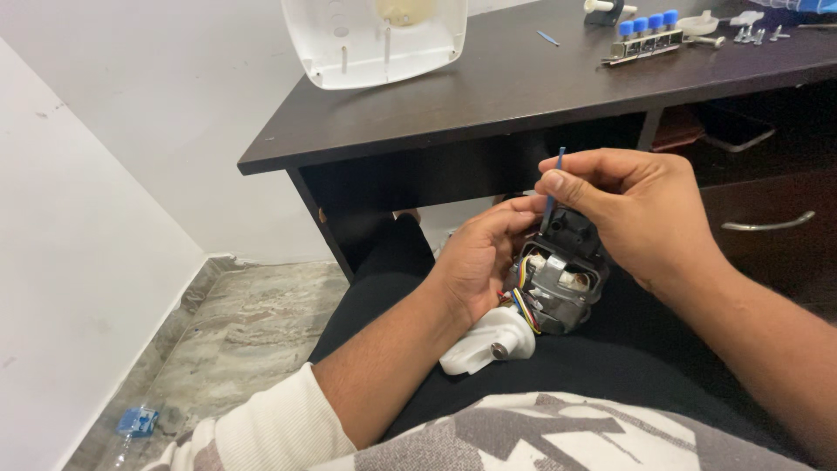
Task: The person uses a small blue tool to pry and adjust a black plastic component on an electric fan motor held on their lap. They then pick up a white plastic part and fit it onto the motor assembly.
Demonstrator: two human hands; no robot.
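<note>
A small electric motor (562, 283) with coloured wires and a white plastic gear housing (484, 344) rests on my lap. My left hand (475, 257) grips it from the left side, fingers curled around its top. My right hand (632, 209) pinches a thin blue strip (553, 187), like a cable tie, between thumb and forefinger. The strip stands upright, with its lower end at the black block on top of the motor.
A dark desk (488, 96) stands just ahead with a white appliance cover (375, 39), a block with blue knobs (647, 37), screws (754, 35) and small white parts. Drawers with metal handles (767, 225) lie to the right. A white wall and marble floor (235, 323) are to the left.
</note>
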